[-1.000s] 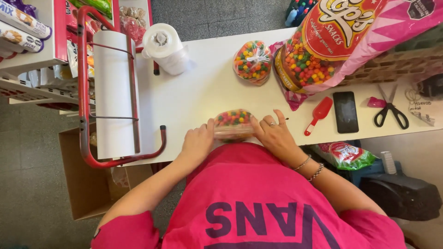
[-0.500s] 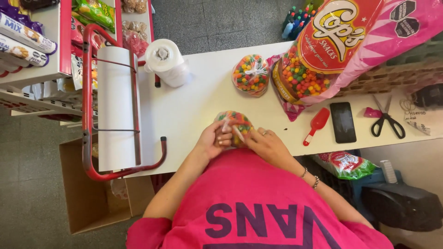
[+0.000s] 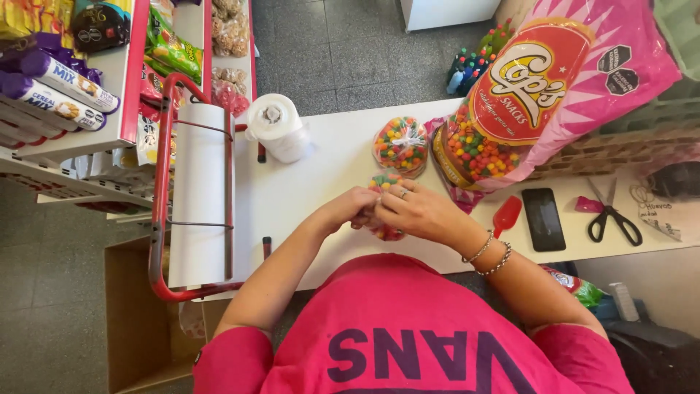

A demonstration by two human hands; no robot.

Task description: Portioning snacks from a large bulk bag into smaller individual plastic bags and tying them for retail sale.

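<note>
Head view: both hands now meet over the small clear bag of coloured candy [image 3: 385,182], lifted off the white table [image 3: 321,182]; a second ago it lay flat under them. The left hand [image 3: 348,209] and right hand [image 3: 415,211] pinch its neck shut. Beyond sit a tied candy bag [image 3: 400,144], a big pink snack sack [image 3: 554,87], and a white film roll [image 3: 198,190] in its red frame.

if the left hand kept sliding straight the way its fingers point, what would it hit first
The left hand points across at the small bag of coloured candy it already touches, with the right hand just behind; depth is hard to judge from above.
</note>
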